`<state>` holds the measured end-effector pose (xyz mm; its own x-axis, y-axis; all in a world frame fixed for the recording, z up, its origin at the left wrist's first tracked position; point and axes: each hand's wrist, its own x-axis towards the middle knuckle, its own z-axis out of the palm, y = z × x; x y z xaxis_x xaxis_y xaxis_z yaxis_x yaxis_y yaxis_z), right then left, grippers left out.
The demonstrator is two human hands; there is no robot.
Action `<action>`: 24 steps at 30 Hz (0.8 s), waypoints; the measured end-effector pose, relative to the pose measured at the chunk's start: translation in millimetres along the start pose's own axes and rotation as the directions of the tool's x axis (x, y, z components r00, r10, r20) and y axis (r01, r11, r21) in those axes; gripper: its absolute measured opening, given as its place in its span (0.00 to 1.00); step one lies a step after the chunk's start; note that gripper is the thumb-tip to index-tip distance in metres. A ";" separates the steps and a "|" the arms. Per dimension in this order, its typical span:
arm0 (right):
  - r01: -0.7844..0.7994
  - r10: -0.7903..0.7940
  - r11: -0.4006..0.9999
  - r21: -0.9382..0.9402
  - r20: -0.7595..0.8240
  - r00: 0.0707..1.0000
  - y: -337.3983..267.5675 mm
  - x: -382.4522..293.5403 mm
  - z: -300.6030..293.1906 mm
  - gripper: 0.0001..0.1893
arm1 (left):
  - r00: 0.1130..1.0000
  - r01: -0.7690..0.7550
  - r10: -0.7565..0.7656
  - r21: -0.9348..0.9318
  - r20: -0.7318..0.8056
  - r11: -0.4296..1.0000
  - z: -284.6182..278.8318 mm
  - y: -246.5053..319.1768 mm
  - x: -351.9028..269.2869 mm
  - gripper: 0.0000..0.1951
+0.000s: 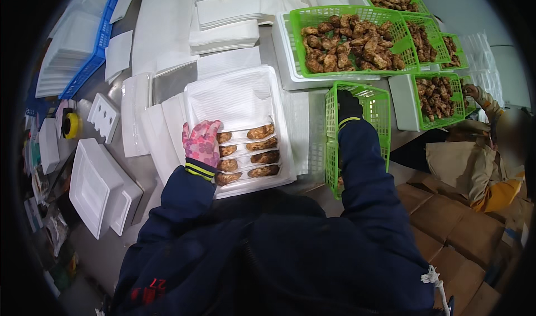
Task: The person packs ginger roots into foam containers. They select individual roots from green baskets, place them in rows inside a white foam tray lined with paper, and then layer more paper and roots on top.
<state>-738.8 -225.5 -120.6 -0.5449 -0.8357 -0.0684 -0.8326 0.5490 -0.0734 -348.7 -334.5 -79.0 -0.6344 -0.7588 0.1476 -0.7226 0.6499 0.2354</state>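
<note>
Before me lies a white foam box (286,165) lined with white paper. Brown mushrooms (262,143), matsutake by their look, lie in two columns in its near half, with strips of white liner between the rows. My left hand (202,142), in a pink flowered glove, rests on the box's left rim beside the left column, fingers apart. My right hand (349,105), in a black glove, reaches down into a narrow green plastic basket (379,106) right of the box. Its fingertips are hidden, so whether it holds anything does not show. Part of a mushroom (340,182) shows through the basket's near end.
A large green basket of mushrooms (351,43) sits on a foam box behind; several more stand to the right. A co-worker's hand (472,91) reaches into one. Paper stacks (226,35), foam trays (94,186), yellow tape (72,125) and a blue crate (90,68) lie left. Cardboard boxes (456,215) stand lower right.
</note>
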 end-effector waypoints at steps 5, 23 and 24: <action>-0.110 0.112 0.992 -0.067 0.017 0.994 13.3 1.9 8.2 0.16 | 0.991 -0.100 0.077 -0.218 -0.109 0.971 -24.2 9.4 9.4 0.17; -0.085 0.335 0.768 0.635 -0.284 0.898 4.5 -75.7 -27.9 0.15 | 0.981 -0.066 0.139 -0.443 0.135 0.894 2.6 50.2 56.7 0.21; -0.231 0.352 0.844 0.484 -0.174 0.920 60.3 -81.5 -6.3 0.20 | 0.967 -0.107 0.192 -0.412 0.170 0.905 11.9 54.9 65.5 0.21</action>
<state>-745.2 -124.4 -113.1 -0.8114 -0.5783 0.0846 -0.5287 0.6647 -0.5279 -433.1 -348.0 -67.8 -0.7985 -0.6014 0.0244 -0.4728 0.6518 0.5929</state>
